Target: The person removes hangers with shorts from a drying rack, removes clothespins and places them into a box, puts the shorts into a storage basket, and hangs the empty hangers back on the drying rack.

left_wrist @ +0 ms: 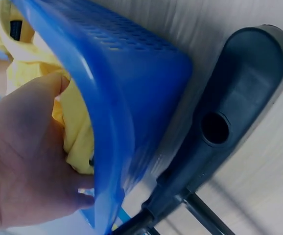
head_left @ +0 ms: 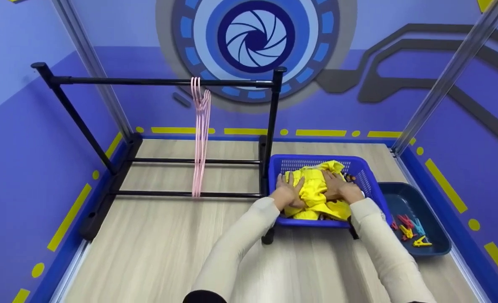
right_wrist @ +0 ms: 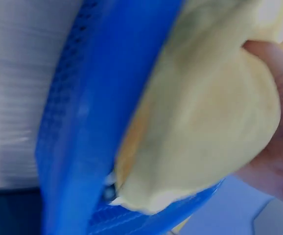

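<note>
A bunched yellow garment (head_left: pixel 312 185) lies in the blue basket (head_left: pixel 322 158); its exact kind is hard to tell from the folds. My left hand (head_left: pixel 288 192) holds the garment's left side, fingers spread over the cloth. On the opposite side my right hand (head_left: pixel 336 186) grips it. In the left wrist view the thumb of the left hand (left_wrist: pixel 29 147) lies against the yellow cloth (left_wrist: pixel 78 129), just inside the basket wall (left_wrist: pixel 146 93). A fold of the garment (right_wrist: pixel 210 117) partly covers the right hand (right_wrist: pixel 273 156) in the right wrist view. Darker items show underneath.
Left of the basket stands a black clothes rack (head_left: pixel 156 81) with several pink hangers (head_left: pixel 200 143) on its top bar. A dark tray (head_left: pixel 432 214) with several coloured clothes pegs (head_left: pixel 406 231) sits at the right. Blue walls (head_left: pixel 131 97) enclose the wooden surface (head_left: pixel 160 248).
</note>
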Demonstrator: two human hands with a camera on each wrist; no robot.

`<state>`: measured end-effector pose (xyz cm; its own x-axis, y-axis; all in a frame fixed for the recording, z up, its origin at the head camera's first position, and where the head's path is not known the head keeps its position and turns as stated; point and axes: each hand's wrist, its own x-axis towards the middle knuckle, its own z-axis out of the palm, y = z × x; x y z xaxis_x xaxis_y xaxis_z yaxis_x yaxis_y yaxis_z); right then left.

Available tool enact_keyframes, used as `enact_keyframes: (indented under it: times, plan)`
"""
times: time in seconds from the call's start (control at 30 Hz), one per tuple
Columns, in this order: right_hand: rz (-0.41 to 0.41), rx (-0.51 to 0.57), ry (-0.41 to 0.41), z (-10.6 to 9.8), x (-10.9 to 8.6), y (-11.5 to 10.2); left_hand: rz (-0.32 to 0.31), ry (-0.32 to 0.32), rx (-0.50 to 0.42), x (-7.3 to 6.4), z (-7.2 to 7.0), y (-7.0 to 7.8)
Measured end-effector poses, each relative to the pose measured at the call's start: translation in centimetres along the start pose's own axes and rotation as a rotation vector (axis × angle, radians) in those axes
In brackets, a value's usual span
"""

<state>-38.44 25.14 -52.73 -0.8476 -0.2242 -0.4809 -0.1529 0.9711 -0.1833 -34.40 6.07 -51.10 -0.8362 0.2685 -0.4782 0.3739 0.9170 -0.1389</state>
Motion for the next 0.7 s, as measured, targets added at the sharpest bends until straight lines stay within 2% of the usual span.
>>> enact_keyframes:
  times: [0.13,0.23,0.33,0.47,0.53,0.57,0.63,0.7]
  plan:
    - [-0.059,0.02,0.055,-1.1,-0.3,1.3,0.101,0.016,-0.115,0.5,-1.0,-2.0]
    - [-0.083,0.028,0.082,-2.0,-0.9,2.0,0.188,0.071,-0.195,0.8,-1.3,-3.8]
    - [-0.104,0.05,0.076,-3.1,-1.8,2.7,0.283,0.17,-0.294,1.3,-1.2,-5.9]
    - [-0.138,0.078,0.042,-4.8,-2.7,3.3,0.378,0.37,-0.478,1.9,-0.8,-9.0]
    - [-0.156,0.087,0.031,-5.7,-2.9,3.5,0.376,0.473,-0.562,2.0,-0.6,-10.6]
    - [-0.156,0.089,0.031,-6.1,-2.9,3.5,0.349,0.514,-0.591,2.0,-0.6,-11.3]
    - [-0.155,0.09,0.043,-6.9,-3.0,3.6,0.262,0.591,-0.624,2.0,-0.6,-12.6]
    - [-0.147,0.085,0.079,-7.6,-3.1,3.5,0.146,0.649,-0.627,2.0,-0.8,-13.8]
